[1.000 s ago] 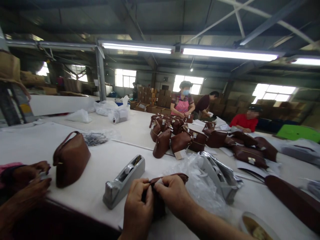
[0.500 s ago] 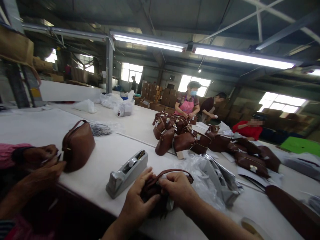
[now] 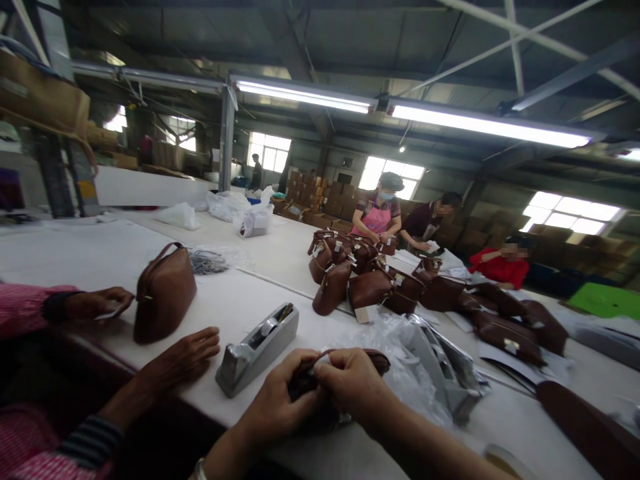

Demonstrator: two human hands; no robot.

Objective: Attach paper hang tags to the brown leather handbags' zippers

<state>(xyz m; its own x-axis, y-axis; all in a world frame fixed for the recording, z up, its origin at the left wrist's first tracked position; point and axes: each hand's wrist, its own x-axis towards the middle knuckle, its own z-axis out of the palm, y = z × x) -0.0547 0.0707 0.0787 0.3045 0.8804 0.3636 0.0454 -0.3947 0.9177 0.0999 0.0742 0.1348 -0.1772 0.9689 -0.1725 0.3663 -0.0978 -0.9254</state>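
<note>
Left hand (image 3: pixel 280 397) comes in from the near left, fingers (image 3: pixel 295 360) curled and thumb (image 3: pixel 306 403) stretched out toward the right. Right hand (image 3: pixel 356 387) is just beside it, kinda knuckles-up, with thumb and index pinched together. Right forearm (image 3: pixel 430 437) is bare and slants in from the near right; the left one's mostly cut off past the wrist (image 3: pixel 225 453).

The camera rides on my head, looking forward and down along the bench (image 3: pixel 85 250). My hands (image 3: pixel 353 385) sit close beneath it at six o'clock. The view is wide, reaching a ceiling light (image 3: pixel 305 97) at twelve and a distant window (image 3: pixel 270 152) at eleven; the light dips toward three.
</note>
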